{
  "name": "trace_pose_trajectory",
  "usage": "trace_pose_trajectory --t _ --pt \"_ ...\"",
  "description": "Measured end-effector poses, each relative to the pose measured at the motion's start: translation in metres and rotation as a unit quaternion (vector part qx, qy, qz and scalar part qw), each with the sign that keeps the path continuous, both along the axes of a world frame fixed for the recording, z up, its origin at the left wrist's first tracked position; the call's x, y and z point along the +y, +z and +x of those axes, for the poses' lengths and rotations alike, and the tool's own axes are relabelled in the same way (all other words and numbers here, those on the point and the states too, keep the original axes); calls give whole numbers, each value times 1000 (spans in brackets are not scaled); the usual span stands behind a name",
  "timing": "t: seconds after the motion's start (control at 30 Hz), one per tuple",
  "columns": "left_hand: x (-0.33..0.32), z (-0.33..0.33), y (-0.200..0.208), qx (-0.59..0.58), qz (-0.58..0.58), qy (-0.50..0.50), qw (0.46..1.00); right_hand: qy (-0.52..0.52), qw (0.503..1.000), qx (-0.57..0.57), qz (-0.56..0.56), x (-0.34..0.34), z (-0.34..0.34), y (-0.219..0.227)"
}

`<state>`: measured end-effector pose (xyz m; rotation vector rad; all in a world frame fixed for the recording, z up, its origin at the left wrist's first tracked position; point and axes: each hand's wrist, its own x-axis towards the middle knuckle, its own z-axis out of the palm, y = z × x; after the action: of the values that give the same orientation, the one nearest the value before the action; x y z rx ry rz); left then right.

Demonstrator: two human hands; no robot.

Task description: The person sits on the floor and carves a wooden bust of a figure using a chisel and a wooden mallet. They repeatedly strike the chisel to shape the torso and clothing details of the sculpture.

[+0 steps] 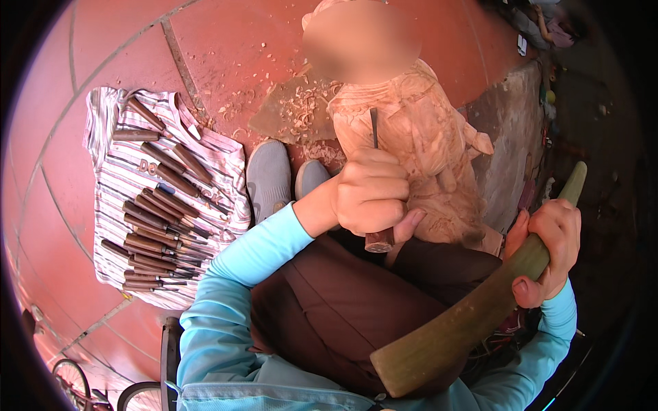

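My left hand (370, 192) is wrapped round a chisel (380, 240). Its dark blade points away from me over the chest of a carved wooden figure (439, 151); whether the tip touches the wood I cannot tell. The figure leans in front of my legs, its top part blurred. In my right hand (556, 236) is a flat, greenish wooden mallet (452, 322), gripped near its thin end. The broad end slants down to the left above my lap, apart from the chisel.
On the floor to the left lies a striped shirt (104, 157) bearing several wood-handled chisels (147, 205). Wood shavings (301, 113) are scattered beyond my grey shoes (269, 175). A bicycle wheel (70, 380) shows at lower left. Another person (558, 31) is at the far right.
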<state>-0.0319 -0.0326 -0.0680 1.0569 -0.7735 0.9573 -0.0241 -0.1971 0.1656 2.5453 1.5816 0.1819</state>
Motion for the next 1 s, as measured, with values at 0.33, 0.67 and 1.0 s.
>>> trace_pose_trajectory --t 0.33,0.67,1.0 --pt "-1 2 1 -4 -1 11 1000 12 1000 -16 5 -9 7 -3" --pt "-2 4 1 6 -2 26 1000 6 1000 -30 -2 -16 13 -1" --pt "-11 8 6 8 -34 65 997 45 996 -80 -18 -3 13 -6"
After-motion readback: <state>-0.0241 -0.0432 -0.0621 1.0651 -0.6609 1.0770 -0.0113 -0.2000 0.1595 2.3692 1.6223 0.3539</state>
